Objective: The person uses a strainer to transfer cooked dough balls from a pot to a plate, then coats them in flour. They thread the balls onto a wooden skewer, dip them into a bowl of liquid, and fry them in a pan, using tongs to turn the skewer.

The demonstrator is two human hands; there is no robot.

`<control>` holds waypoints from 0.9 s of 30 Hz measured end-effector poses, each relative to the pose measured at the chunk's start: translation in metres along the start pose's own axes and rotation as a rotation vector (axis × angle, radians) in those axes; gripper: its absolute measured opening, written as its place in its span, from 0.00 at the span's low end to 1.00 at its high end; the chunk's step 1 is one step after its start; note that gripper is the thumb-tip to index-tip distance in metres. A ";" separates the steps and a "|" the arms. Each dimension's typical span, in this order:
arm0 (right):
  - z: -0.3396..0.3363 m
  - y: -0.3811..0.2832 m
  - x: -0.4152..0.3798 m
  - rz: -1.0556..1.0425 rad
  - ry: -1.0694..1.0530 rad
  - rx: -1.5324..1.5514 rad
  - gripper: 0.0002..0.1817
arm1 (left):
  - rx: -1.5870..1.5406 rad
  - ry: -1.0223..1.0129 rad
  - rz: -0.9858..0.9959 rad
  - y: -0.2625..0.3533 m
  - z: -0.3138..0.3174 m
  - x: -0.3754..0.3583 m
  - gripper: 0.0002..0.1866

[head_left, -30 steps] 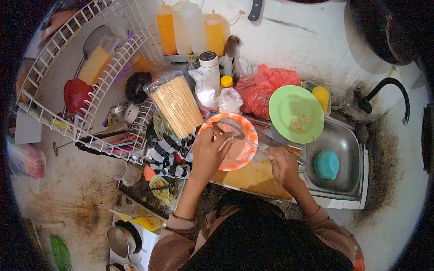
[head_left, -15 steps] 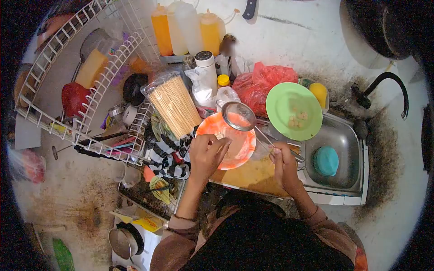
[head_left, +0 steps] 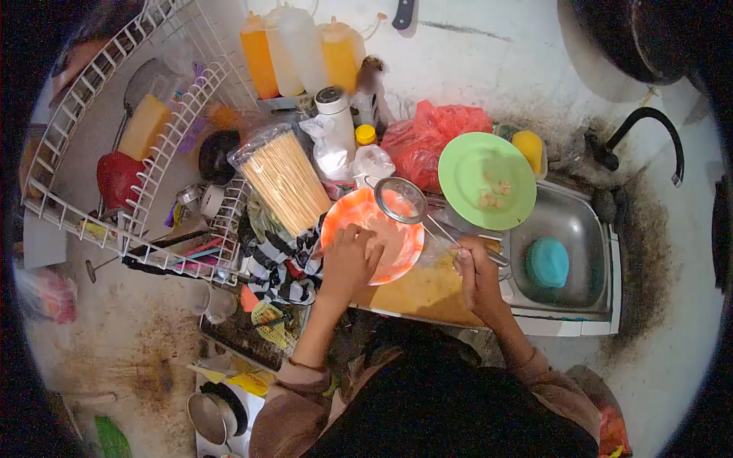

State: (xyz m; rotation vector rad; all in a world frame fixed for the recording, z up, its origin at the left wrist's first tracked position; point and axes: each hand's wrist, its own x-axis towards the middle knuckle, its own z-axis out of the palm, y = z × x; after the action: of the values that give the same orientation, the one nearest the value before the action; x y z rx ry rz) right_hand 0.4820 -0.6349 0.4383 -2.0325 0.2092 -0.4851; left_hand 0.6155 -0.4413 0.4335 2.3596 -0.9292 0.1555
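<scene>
In the head view, my right hand (head_left: pixel 481 278) grips the handle of a small metal strainer (head_left: pixel 401 201). Its mesh basket hangs over the upper right rim of an orange and white bowl (head_left: pixel 413 258). My left hand (head_left: pixel 347 259) is over the left part of that bowl, fingers apart and pointing down into it; the fingertips partly hide what lies there. Pale pinkish-brown contents (head_left: pixel 391 243) show inside the bowl. Right of the strainer, a light green plate (head_left: pixel 467 164) carries several small pale pieces. A yellowish board (head_left: pixel 424 296) lies under the bowl and my right hand.
A steel sink (head_left: pixel 588 206) with a turquoise object (head_left: pixel 547 262) and a black faucet (head_left: pixel 657 114) is at right. Behind the bowl are a bundle of wooden skewers (head_left: pixel 282 179), a white flask (head_left: pixel 334 114), a red plastic bag (head_left: pixel 427 141) and sauce bottles (head_left: pixel 338 57). A white dish rack (head_left: pixel 145 206) stands left.
My left hand's fingers, earlier bunched above the bowl, have spread and reach into it. The strainer stays over the rim in my right hand. The whole view has shifted slightly.
</scene>
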 end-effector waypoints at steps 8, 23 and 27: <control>-0.008 0.002 -0.006 0.024 -0.010 -0.047 0.10 | -0.053 -0.142 -0.177 -0.016 0.003 0.007 0.07; -0.016 0.013 -0.020 -0.010 0.047 -0.014 0.08 | -0.186 0.114 -0.211 -0.003 -0.022 0.025 0.07; -0.007 0.016 -0.020 0.047 0.023 0.313 0.10 | -0.642 0.235 -0.326 0.007 -0.033 -0.001 0.05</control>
State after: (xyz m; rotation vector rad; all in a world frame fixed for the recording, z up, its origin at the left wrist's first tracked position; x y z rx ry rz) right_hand 0.4612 -0.6416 0.4226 -1.7139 0.1828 -0.4804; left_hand 0.6136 -0.4261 0.4640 1.8073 -0.3883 -0.0013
